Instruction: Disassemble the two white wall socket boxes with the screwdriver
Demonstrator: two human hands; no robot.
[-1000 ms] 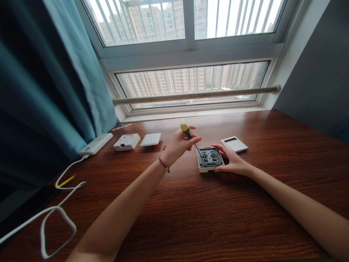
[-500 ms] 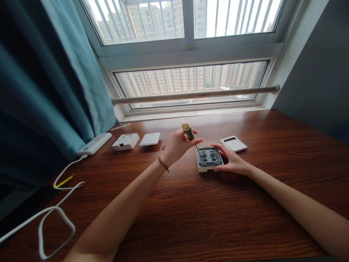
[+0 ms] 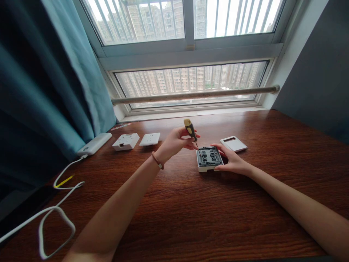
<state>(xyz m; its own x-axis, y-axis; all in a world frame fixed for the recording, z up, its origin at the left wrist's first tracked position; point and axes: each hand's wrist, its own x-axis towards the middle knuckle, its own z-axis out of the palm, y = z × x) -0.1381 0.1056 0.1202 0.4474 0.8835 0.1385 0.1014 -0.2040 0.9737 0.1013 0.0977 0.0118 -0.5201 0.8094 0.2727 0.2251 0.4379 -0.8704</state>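
My left hand (image 3: 176, 143) is closed around a screwdriver (image 3: 190, 128) with a yellow and dark grey handle. Its thin shaft slants down, and the tip meets the left side of a wall switch (image 3: 209, 156) with a dark grey inner face and a white box under it. My right hand (image 3: 230, 159) grips that switch from the right, fingers at the back edge and thumb at the front corner. Just behind my right hand lies a white frame cover (image 3: 235, 144) with a slot in it.
At the left stand a white box (image 3: 125, 142) and a flat white socket plate (image 3: 149, 139). A white power strip (image 3: 94, 144) with a looping white cable (image 3: 58, 208) lies by the blue curtain (image 3: 89, 91). The wooden table (image 3: 191, 218) reaches to the window.
My left hand has shifted a little left and turned, with its fingers regripped on the screwdriver, whose handle stands slightly differently. My right hand and the switch have stayed put.
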